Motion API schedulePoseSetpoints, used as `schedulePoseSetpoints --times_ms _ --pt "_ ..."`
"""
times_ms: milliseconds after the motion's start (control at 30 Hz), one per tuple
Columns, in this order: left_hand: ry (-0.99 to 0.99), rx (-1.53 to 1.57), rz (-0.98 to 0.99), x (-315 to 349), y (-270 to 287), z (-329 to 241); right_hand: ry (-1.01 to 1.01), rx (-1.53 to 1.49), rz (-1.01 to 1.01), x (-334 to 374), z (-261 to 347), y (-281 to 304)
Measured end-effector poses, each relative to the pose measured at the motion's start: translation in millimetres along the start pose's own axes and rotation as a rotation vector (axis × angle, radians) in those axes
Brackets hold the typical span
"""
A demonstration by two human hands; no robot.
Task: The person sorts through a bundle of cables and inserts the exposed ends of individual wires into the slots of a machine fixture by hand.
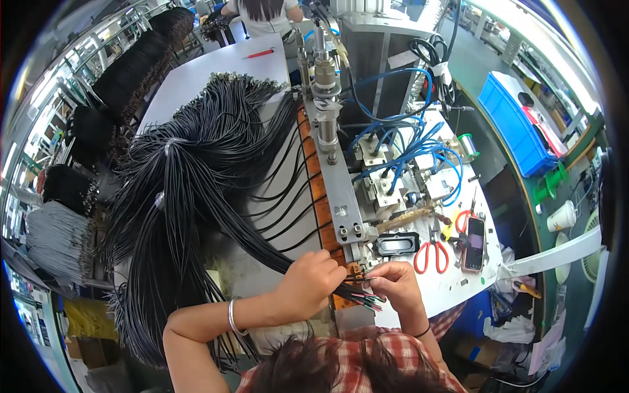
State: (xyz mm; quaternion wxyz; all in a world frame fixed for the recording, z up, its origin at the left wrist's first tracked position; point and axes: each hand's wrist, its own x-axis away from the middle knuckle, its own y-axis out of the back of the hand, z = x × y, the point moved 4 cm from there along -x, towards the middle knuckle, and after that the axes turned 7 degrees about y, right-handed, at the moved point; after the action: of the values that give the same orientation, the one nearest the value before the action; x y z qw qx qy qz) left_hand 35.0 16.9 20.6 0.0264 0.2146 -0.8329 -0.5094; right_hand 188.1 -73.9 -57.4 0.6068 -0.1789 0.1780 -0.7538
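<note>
My left hand (313,278) is closed round a black cable at the front end of the orange strip (321,203). Close beside it, my right hand (398,285) pinches at the cable's end, thumb and finger together; the tip itself is too small to make out. Under both hands, a bunch of wire ends (367,300) shows red, green and white cores. These belong to a thick bundle of black cables (190,157) heaped across the left of the table and tied in places. Several single cables run from the heap to the orange strip.
A metal press with an upright cylinder (325,85) stands just beyond my hands. Blue air hoses (419,141) loop behind it. On the right lie red-handled scissors (431,255), a phone (474,243) and a black frame-shaped part (398,244). A blue bin (514,124) stands farther right.
</note>
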Motion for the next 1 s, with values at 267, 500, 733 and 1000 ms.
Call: schedulePoseSetpoints --times_ms 267,500,733,1000 --pt "-0.017 -0.020 0.016 0 -4 -2 -0.053 0.082 0.012 -1 4 -5" --pt "-0.039 -0.085 0.023 -4 -5 -4 -0.015 0.039 -0.091 -5 3 -2" --pt "-0.033 -0.095 -0.109 -2 -8 0 0.046 0.438 -0.096 -10 -8 7" --pt "-0.031 -0.201 0.010 0 -12 1 -0.267 0.069 0.071 -16 -18 16"
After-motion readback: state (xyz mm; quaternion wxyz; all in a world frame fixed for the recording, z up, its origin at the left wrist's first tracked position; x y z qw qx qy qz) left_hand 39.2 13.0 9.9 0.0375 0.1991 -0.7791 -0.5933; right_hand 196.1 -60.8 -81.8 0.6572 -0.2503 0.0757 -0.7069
